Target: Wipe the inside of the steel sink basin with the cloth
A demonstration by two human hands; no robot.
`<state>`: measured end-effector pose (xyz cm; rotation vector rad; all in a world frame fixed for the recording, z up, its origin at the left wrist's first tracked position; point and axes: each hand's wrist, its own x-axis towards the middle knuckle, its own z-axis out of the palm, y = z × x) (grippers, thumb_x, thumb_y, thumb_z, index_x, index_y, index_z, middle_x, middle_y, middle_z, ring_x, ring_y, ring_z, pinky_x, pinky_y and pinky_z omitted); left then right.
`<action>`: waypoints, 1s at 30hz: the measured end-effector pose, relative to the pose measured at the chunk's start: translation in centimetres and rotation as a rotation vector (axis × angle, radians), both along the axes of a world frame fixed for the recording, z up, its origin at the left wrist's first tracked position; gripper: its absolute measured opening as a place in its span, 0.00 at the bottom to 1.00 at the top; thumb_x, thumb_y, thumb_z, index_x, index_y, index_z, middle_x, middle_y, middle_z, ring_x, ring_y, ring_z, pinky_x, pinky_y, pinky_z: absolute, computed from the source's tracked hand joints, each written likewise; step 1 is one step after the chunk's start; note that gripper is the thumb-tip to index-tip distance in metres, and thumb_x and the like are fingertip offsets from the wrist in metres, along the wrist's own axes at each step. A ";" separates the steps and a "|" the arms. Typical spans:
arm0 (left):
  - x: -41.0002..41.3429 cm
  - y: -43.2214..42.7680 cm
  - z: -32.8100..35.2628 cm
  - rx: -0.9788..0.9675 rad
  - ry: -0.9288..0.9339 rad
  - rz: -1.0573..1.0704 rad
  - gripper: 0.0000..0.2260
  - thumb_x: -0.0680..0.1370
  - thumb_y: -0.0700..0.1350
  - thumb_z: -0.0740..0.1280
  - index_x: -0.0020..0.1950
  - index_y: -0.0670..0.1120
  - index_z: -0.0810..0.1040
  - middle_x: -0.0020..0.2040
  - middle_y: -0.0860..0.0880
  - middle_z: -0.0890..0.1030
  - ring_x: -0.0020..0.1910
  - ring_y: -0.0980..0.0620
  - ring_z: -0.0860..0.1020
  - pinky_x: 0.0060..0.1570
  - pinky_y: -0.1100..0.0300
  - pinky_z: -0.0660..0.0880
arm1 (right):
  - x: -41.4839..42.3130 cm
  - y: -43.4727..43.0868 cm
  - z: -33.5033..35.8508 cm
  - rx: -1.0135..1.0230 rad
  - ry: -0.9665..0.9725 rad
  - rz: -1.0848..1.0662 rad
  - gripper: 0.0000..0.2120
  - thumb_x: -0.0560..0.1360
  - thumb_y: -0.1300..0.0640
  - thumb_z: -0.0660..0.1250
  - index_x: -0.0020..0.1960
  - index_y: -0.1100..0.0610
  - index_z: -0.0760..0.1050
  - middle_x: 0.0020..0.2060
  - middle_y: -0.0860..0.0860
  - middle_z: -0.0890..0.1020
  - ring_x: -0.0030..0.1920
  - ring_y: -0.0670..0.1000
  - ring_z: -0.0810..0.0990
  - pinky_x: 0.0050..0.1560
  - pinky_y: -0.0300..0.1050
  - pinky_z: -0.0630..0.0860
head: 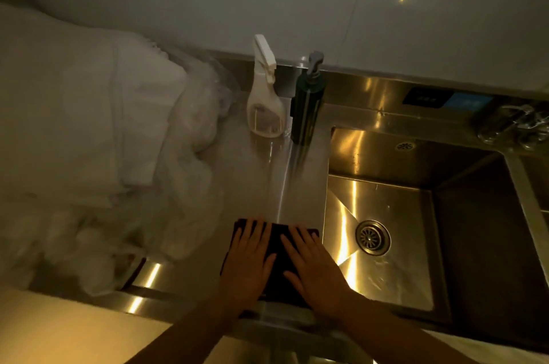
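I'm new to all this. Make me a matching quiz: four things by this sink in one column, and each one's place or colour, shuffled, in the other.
Column A
1. cloth
2. spray bottle
3. pump bottle
4. drain

Column B
a. dark, upright by the back left corner of the basin
b. in the basin floor
c. flat on the counter, under the left hand and right hand
d. white, upright on the counter

Pairs: 1-c, 2-d, 3-a, 4-b

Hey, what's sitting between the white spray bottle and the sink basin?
In the head view, a dark pump bottle stands between the spray bottle and the sink basin.
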<state>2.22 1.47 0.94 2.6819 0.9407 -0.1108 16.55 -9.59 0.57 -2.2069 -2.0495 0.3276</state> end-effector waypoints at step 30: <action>9.3 13.2 -2.7 0.094 -0.104 -0.066 0.26 0.83 0.52 0.50 0.78 0.46 0.49 0.78 0.45 0.49 0.77 0.48 0.45 0.73 0.53 0.40 | 8.1 12.0 -1.0 -0.145 -0.089 -0.184 0.31 0.82 0.43 0.48 0.78 0.54 0.40 0.78 0.55 0.41 0.77 0.54 0.37 0.75 0.50 0.38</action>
